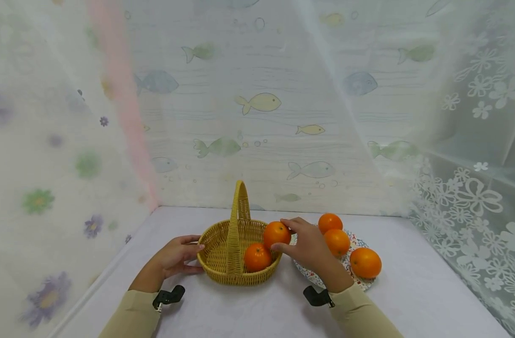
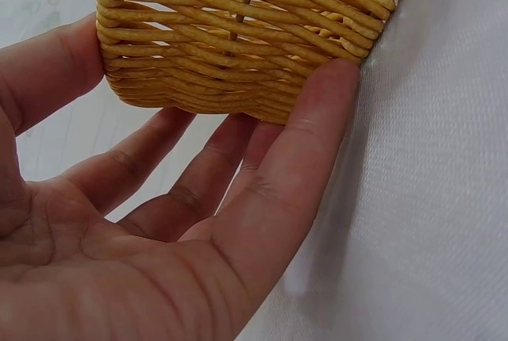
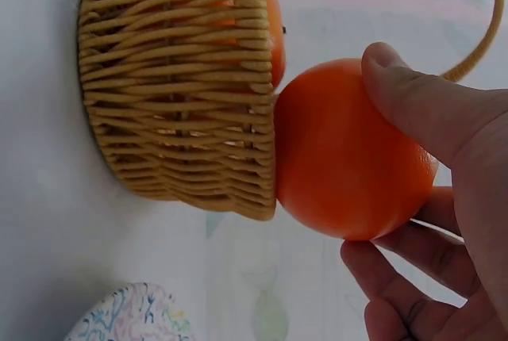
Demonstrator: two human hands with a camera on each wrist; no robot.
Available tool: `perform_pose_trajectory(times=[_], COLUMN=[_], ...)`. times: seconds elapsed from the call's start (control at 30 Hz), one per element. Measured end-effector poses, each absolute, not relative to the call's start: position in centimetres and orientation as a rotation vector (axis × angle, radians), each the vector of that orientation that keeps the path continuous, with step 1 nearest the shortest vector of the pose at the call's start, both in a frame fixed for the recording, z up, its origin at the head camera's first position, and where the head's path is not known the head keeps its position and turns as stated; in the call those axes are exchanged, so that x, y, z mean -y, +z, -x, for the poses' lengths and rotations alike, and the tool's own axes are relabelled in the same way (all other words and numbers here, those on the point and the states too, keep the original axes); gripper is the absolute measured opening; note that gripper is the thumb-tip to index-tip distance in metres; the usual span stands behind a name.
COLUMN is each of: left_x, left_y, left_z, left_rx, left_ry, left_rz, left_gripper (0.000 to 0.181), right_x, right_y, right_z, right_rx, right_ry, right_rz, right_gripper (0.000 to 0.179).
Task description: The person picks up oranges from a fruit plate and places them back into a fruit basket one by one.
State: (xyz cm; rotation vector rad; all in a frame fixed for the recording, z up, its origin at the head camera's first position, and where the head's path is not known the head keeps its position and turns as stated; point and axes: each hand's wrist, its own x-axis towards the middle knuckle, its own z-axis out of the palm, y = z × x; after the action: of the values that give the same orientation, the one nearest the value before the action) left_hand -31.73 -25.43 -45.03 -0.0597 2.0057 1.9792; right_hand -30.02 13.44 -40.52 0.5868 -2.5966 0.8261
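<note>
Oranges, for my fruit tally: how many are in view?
5 oranges: one inside the basket, one in the right hand at the basket's rim, three on the plate. Another could be hidden behind that hand.

Five oranges point(image 1: 277, 234): one in the right fingers point(image 3: 417, 103), one just left of them, three to their right on one plate point(image 1: 355, 242). One basket point(image 1: 240, 280), against the left fingers point(image 2: 317, 119). Two black wrist devices point(image 1: 169, 295) and two sleeves point(image 1: 132, 314), behind the fingers.
</note>
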Motion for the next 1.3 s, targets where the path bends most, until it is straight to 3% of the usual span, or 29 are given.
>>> perform_pose_trajectory(times=[1.3], left_x=[25.5], left_y=[-45.0], left_z=[31.7], left_rx=[-2.013], left_ry=[1.985], left_rz=[0.079], left_gripper=[0.063], right_x=[-10.9], right_y=[-41.6], right_z=[28.8], right_rx=[2.654], right_ry=[0.745], right_rz=[-0.781], right_gripper=[0.072])
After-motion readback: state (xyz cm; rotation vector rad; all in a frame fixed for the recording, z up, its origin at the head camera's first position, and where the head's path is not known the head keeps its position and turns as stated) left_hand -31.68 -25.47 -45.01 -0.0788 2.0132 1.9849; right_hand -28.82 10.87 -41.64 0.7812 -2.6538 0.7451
